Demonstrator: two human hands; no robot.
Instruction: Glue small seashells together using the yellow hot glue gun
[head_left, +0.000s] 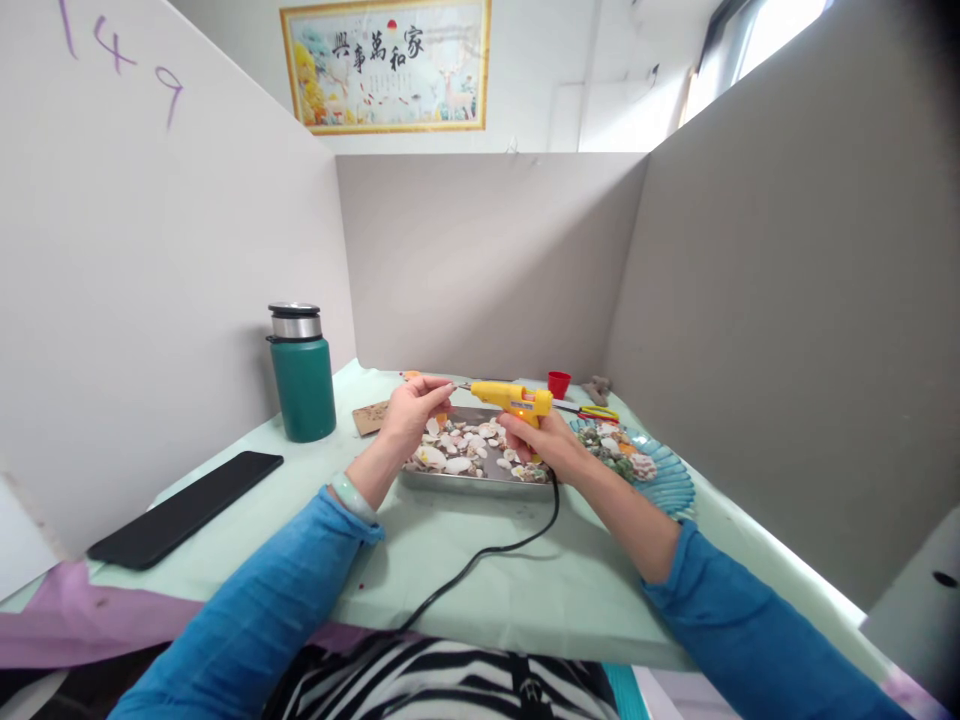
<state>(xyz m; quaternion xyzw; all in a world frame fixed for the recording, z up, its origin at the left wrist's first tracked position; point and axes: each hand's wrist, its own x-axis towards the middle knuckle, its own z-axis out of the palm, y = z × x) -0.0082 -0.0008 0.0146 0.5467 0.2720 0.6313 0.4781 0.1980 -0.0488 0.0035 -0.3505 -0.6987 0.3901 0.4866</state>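
My right hand (541,437) is wrapped round the handle of a yellow hot glue gun (510,396), whose nozzle points left. A black cord (495,548) runs from its handle down over the table's front edge. At the nozzle tip, my left hand (417,407) pinches with thumb and forefinger; what lies between the fingertips is too small to make out. Below both hands stands a metal tray (480,485) with many white and brownish seashells (457,445) in it.
A blue scalloped plate (671,488) of shells and green pieces is on the right. Behind it are scissors (598,412), a red cup (559,384) and a grey lump (597,390). At left stand a green bottle (304,390), a black phone-like slab (187,508) and brown card (369,418). Grey partitions (487,265) enclose the table.
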